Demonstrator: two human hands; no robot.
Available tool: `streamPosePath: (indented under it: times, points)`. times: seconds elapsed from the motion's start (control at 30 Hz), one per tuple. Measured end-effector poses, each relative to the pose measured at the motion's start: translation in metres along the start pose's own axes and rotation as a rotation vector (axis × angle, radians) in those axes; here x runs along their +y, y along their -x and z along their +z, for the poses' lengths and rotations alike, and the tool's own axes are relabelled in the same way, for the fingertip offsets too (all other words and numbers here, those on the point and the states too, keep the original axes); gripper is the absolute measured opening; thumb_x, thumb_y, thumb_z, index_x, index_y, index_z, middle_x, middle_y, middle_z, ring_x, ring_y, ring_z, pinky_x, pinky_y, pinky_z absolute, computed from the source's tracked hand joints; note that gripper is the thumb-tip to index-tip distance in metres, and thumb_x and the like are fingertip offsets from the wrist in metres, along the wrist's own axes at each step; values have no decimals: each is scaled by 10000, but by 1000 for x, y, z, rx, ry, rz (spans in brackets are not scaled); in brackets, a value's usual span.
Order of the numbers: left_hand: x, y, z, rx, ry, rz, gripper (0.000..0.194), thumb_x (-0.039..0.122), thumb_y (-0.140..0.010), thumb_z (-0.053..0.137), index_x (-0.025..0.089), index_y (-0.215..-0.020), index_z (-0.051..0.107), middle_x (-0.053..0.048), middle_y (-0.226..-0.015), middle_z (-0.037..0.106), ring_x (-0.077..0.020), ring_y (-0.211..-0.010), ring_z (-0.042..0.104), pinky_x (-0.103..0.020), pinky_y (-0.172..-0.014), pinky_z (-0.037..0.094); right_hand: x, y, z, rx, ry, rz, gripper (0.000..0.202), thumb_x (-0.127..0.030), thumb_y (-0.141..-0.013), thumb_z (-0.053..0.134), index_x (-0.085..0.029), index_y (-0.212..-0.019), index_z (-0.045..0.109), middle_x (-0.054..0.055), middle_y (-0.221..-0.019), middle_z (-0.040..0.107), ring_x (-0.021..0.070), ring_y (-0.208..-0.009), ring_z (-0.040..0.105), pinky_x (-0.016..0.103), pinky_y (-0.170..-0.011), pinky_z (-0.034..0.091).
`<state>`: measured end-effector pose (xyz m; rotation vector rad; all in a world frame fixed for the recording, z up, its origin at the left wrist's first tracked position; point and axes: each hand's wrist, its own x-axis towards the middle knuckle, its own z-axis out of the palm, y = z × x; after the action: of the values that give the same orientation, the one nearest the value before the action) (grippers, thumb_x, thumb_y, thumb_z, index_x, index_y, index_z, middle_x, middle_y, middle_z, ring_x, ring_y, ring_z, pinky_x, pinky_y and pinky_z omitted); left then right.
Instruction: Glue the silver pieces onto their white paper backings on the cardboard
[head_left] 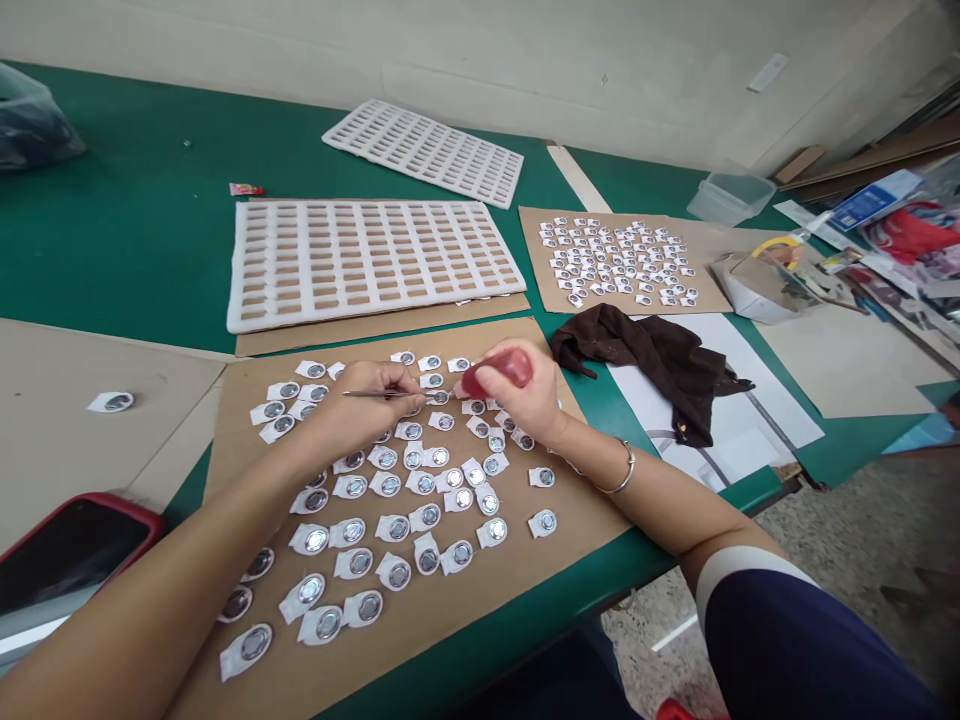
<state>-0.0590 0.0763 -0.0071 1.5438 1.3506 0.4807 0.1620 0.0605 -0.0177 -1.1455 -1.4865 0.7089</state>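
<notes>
My left hand (360,405) is closed around a slim metal tool (364,393) that looks like tweezers. Its tip reaches a small round metal disc on a white tab (439,397). In my right hand (536,405) is a red squeeze bottle (499,374), tilted with its nozzle pointing left at the same disc. Whether the nozzle touches it, I cannot tell. Several more disc pieces (399,573) lie spread over the brown cardboard sheet (525,580) beneath both hands. My hands and forearms hide some of them.
Beyond the sheet sits a white foam tray (292,260) with rows of slots; another foam tray (427,150) lies behind it. At right are a second cardboard (540,285) with many small pieces, a dark brown cloth (652,360) and a clear container (731,195). A red-cased phone (75,560) lies left.
</notes>
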Motion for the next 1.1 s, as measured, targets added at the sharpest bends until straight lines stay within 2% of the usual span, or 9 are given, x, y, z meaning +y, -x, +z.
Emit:
streamPosePath:
  times: [0.17, 0.4, 0.5, 0.6, 0.67, 0.73, 0.8, 0.97, 1.1]
  points:
    - [1, 0, 0, 31, 10, 2, 179, 361, -667, 676, 189, -706, 652, -22, -640, 633, -116, -505, 484, -256, -455, 356, 9, -24, -14, 145, -335, 319, 391, -601, -782, 596, -226, -852, 510, -8, -678, 615, 139, -523, 611, 256, -412, 440]
    - [27, 13, -25, 159, 73, -18, 237, 359, -668, 730, 149, -756, 662, -11, -600, 631, -98, -501, 521, -253, -481, 406, 12, -44, -32, 161, -571, 391, 420, -647, -767, 571, -238, -814, 488, -23, -611, 617, 98, -471, 584, 210, -389, 427]
    - [30, 19, -46, 373, -37, 3, 339, 389, -713, 733, 103, -890, 690, -19, -617, 628, -105, -553, 550, -252, -526, 411, 11, -58, -45, 146, -631, 491, 463, -683, -775, 534, -221, -806, 547, -10, -660, 638, 76, -481, 579, 189, -390, 453]
    - [13, 18, -68, 548, -16, 52, 414, 385, -714, 760, 57, -953, 681, -55, -779, 671, -121, -674, 581, -317, -703, 491, 11, -70, -61, 173, -695, 560, 504, -692, -809, 486, -200, -798, 593, 2, -695, 649, 63, -472, 566, 180, -401, 487]
    - [-5, 14, -82, 596, 58, 28, 465, 383, -698, 785, 50, -999, 663, -60, -866, 682, -144, -760, 608, -362, -784, 514, 11, -73, -72, 168, -743, 578, 502, -686, -807, 509, -193, -805, 607, -3, -692, 651, 60, -477, 572, 171, -409, 501]
    - [-22, 10, -94, 577, 170, -22, 495, 360, -672, 817, 46, -1016, 645, -51, -879, 688, -156, -801, 629, -383, -819, 528, 13, -68, -81, 104, -788, 635, 511, -689, -784, 546, -182, -794, 611, -6, -660, 648, 60, -462, 569, 162, -394, 497]
    - [-35, 7, -103, 654, 247, -16, 420, 277, -671, 813, 40, -969, 635, -29, -823, 681, -140, -786, 635, -374, -832, 534, 19, -58, -91, 19, -829, 727, 536, -703, -758, 569, -168, -753, 604, -3, -610, 639, 62, -429, 550, 157, -359, 478]
    - [-50, 12, -113, 764, 354, 10, 288, 244, -703, 774, 80, -833, 577, 4, -777, 660, -115, -797, 638, -316, -843, 540, 49, -30, -117, -22, -876, 853, 525, -677, -756, 588, -160, -669, 572, 25, -541, 630, 85, -407, 543, 171, -353, 480]
    - [-60, 34, -112, 896, 414, 20, 327, 293, -672, 788, 145, -746, 505, 45, -759, 649, -129, -870, 643, -285, -812, 551, 74, -29, -137, 111, -897, 747, 453, -615, -777, 612, -185, -654, 544, 25, -550, 640, 139, -526, 627, 300, -586, 614]
